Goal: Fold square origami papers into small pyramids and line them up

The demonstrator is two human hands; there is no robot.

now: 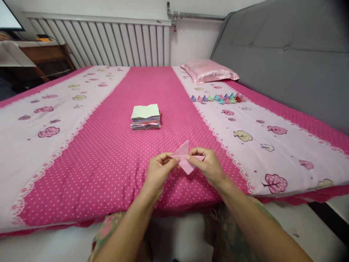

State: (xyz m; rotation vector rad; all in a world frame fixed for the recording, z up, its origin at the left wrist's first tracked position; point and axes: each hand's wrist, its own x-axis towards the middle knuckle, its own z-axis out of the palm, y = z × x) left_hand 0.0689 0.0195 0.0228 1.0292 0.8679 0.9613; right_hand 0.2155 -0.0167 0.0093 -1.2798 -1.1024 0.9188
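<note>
Green and pink patterned cloth (105, 234) covers the legs at the near edge of the bed (109, 174). Over that edge, both hands grip the folded pink paper (188, 167). The left hand (158, 168) pinches its left corner, thumb on top, fingers curled beneath. The right hand (211, 167) presses its thumb near the middle of the sheet, the forefinger bent behind, and the right corner shows between the two. One flap rises between the fingertips, its point away from the person; another points down below the thumbs. Farther on, left of the hands, sits a stack (145, 117) of coloured sheets, pale green uppermost. Beyond it to the right, small folded pieces (221, 101) stand in a cluster, then a pink pillow (208, 71). A radiator (103, 42) lines the far wall.
</note>
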